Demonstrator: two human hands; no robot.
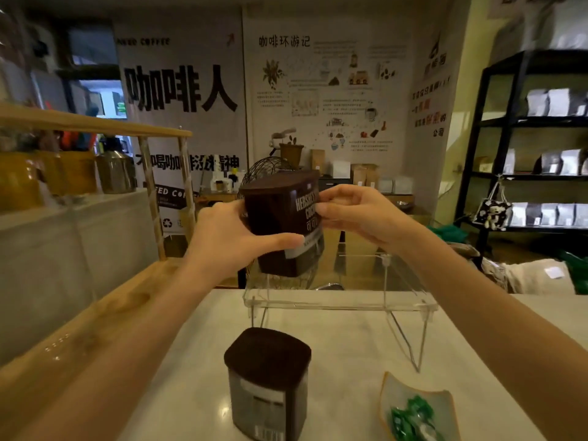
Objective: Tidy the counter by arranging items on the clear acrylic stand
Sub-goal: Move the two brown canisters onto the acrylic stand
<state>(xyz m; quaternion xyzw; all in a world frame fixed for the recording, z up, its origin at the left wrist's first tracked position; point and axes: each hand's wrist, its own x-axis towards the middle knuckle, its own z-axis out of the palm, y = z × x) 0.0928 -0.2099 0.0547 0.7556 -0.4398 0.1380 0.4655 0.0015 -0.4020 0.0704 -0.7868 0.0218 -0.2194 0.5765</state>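
While tilted above acrylic stand (337, 302), cocoa tin (280, 224) between left hand (229, 240), right hand (359, 214).

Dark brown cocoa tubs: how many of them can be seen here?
2. One dark brown cocoa tub is held, tilted, in both hands above the clear acrylic stand. The other stands upright on the white counter, nearer the camera. None seems hidden.

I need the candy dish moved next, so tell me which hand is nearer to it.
Right. The right hand grips the raised cocoa tin, up and slightly left of the candy dish. The left hand holds the tin's far side, farther left.
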